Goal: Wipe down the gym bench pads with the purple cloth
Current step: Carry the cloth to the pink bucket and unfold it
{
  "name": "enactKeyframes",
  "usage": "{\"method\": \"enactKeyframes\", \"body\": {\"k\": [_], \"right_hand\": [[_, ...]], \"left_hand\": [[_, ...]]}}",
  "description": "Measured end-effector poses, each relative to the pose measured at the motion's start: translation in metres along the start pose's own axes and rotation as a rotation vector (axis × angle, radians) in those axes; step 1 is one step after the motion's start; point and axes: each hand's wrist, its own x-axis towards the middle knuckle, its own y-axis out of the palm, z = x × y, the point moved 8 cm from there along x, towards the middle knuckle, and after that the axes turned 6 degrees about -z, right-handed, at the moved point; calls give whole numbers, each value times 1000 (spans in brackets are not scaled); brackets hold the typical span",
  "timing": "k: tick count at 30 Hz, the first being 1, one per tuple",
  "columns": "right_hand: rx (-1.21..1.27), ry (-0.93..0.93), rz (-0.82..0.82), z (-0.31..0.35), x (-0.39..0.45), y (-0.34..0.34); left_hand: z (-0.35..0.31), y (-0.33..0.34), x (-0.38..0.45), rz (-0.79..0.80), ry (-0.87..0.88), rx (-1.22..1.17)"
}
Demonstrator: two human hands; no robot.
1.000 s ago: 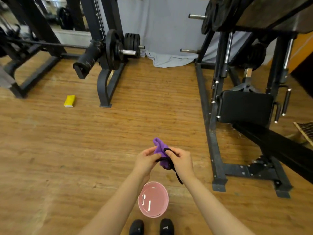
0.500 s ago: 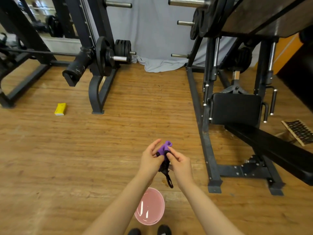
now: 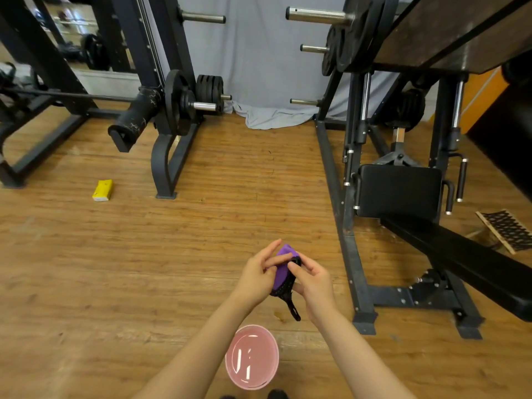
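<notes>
A small purple cloth with a black mesh edge and dangling black strap (image 3: pixel 283 273) is held between both hands above a wooden plank gym floor (image 3: pixel 115 269), bunched into a compact wad at about waist height. The left hand (image 3: pixel 257 276) is cupped round the cloth's left side, its index finger extended upward and its thumb laid across the purple face; the right hand (image 3: pixel 312 279) is pinched onto the black edge with thumb and curled fingers. The cloth appears to be gathered or wrung over the round pink plastic basin of water (image 3: pixel 252 357) that is set on the floor directly below, just ahead of the person's shoes, presumably so that drips are caught. The bundle's long axis is seen running roughly away from the wearer and slightly rightward, its purple tip pointed toward the far wall and its black strap hung down toward the basin. The black padded bench of the weight machine (image 3: pixel 460 254) is seen well apart to the right, with its upright black back pad (image 3: pixel 398 190) beyond; neither is touched, so wiping is judged not yet begun. A small yellow block (image 3: pixel 102 190) lies on the floor near a black weight rack (image 3: pixel 172 110) at the left.
</notes>
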Motion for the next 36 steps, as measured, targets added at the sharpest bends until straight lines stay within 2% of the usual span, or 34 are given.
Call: {"method": "enactKeyframes", "body": {"k": [2,4,7,10,11,14,16,18,21,27,31,34,36], "right_hand": [[-16,18,3,-2,1,-5],[8,46,-28,-4,3,-11],[58,93,-23,-5,3,-12],[122,155,66,-6,-1,-9],[138,175,102,-6,-2,-8],[149,221,157,-6,-4,-7],[157,233,154,-6,-1,-10],[166,246,141,-6,2,-16],[142,228,99,-7,7,-27],[-179,116,-92,-16,32,-49],[-247,199,-52,-65,59,-51],[-279,372,76,-142,77,-53],[-341,448,72,-200,85,-62]], "left_hand": [[-5,5,-1,63,36,81],[-11,6,-1,49,56,94],[-10,-7,5,-104,32,-28],[9,-21,13,-228,-89,-151],[18,-19,13,-190,-180,-178],[42,5,2,99,-492,-353],[45,14,-5,174,-559,-470],[46,13,3,109,-506,-447],[46,-2,15,-96,-402,-320],[53,-20,27,-268,-263,-133],[100,-17,30,-349,-349,-192],[172,-17,39,-402,-442,-234],[229,-17,40,-427,-528,-193]]}}
